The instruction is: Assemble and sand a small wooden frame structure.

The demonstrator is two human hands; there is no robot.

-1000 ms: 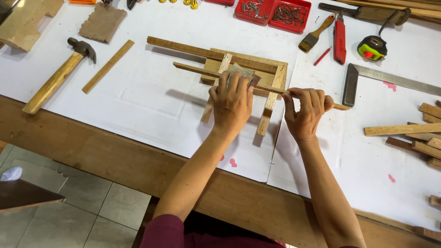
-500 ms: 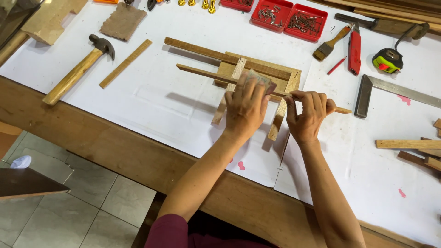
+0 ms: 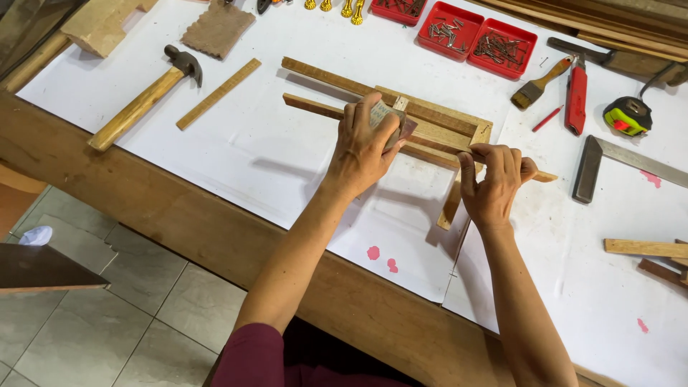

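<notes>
Partly hidden under the left hand (image 3: 362,147), a small sanding block (image 3: 390,118) shows only its pale top and a dark corner; the fingers (image 3: 358,115) are curled shut over it, pressing it on a thin wooden strip (image 3: 315,107). That strip runs on under both hands, so its middle cannot be seen. The right hand (image 3: 494,183) pinches the strip near its far end, fingers closed round it, thumb tucked out of view. Behind lies a frame (image 3: 437,118) of flat brown slats, its lower corner covered by the right wrist. All rests on white paper over a worn wooden desk (image 3: 179,215). Nearby are a wooden-handled hammer (image 3: 143,100), two red trays (image 3: 476,39) of nails, a steel square (image 3: 595,168) cut off at the edge, and a yellow tape measure (image 3: 627,115).
</notes>
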